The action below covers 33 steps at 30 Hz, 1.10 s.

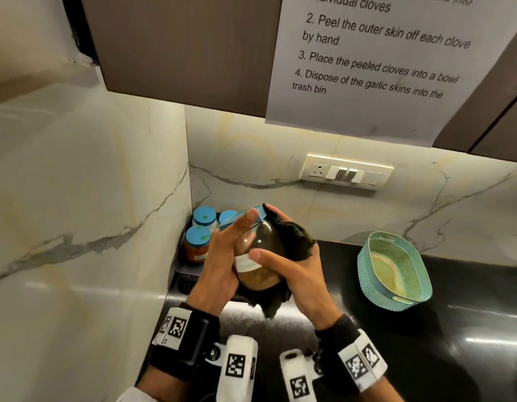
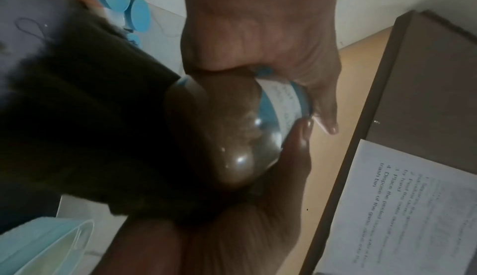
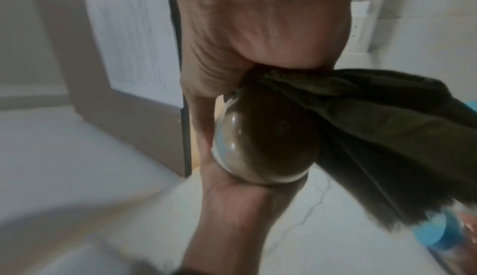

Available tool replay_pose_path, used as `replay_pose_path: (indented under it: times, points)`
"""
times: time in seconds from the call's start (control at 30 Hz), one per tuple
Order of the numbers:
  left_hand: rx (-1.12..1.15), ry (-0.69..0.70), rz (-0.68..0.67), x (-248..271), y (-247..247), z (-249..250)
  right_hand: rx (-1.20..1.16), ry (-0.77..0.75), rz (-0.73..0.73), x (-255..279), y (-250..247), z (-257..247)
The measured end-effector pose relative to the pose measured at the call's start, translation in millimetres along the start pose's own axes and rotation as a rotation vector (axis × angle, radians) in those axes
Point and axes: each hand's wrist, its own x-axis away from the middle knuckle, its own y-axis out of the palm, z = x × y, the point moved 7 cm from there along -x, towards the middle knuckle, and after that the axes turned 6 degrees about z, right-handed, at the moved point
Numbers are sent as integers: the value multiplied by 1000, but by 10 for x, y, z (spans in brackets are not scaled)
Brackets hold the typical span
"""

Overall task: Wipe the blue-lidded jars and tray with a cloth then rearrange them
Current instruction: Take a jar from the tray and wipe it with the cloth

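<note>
A black glossy counter (image 1: pixel 425 343) runs into a corner of veined marble wall, under a brown cabinet with a printed sheet (image 1: pixel 376 62) taped to it.

Above the counter, the left hand (image 1: pixel 219 265) wraps its fingers along one side of a round glass jar (image 1: pixel 258 256) half filled with brown powder; its fingertips (image 1: pixel 250 214) reach up to the jar's blue lid (image 1: pixel 242 216), and the thumb side cradles the jar's lower part. The jar is tilted, lid pointing away from the person toward the wall. From the other side the right hand (image 1: pixel 297 274) curls round the jar through a dark cloth (image 1: pixel 295 236), its thumb (image 1: pixel 261 254) lying bare across the glass just beside the white label (image 1: pixel 247 262). The cloth sits between the right palm and the jar and hangs below both hands. In the right wrist view the cloth (image 3: pixel 374 120) bunches out from under the palm against the jar's rounded bottom (image 3: pixel 268 142).

Behind the hands, in the corner, a dark tray (image 1: pixel 184 271) holds more blue-lidded jars: one with red contents (image 1: pixel 197 244), another behind it (image 1: pixel 204 218), and a third lid (image 1: pixel 227 216) partly hidden by the held jar.

Well apart to the right, a teal perforated basket (image 1: pixel 393 271) stands on the counter. A switch plate (image 1: pixel 347 172) is set in the wall above.
</note>
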Motion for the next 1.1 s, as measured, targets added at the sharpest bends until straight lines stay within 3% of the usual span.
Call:
replay_pose_path:
  times: [0.1, 0.17, 0.33, 0.4, 0.53, 0.6, 0.67, 0.7, 0.87, 0.9, 1.03, 1.1]
  points:
    - [91, -1, -34, -4, -21, -9, 190, -284, 31, 94, 47, -86]
    - [98, 2, -34, 0, -28, -39, 268, -371, 24, 82, 62, -122]
    - [-6, 109, 43, 67, -7, -67, 59, 37, 149, -87, -48, -9]
    - [-16, 95, 60, 25, -34, -47, 71, 1, 161, -28, -15, 7]
    - [29, 52, 88, -14, -109, -71, 272, -234, 63, 113, 110, -14]
    - [5, 86, 86, 28, -86, -104, 269, -160, 108, -18, 72, -42]
    - [-49, 114, 78, 89, -26, -84, 169, 61, 152, -208, 1, -11]
    - [-64, 121, 69, 103, -8, -67, 168, 99, 153, -251, -15, -5]
    - [-13, 93, 129, -11, -140, 2, 283, -198, 60, 74, 205, 36]
    - [-5, 97, 143, 8, -149, -12, 300, -199, 47, 66, 201, 53]
    - [-40, 113, 125, 101, -77, -77, 233, 79, 100, -287, 60, 48]
    - [-18, 100, 130, 53, -88, -46, 303, -4, 93, -236, 116, 33]
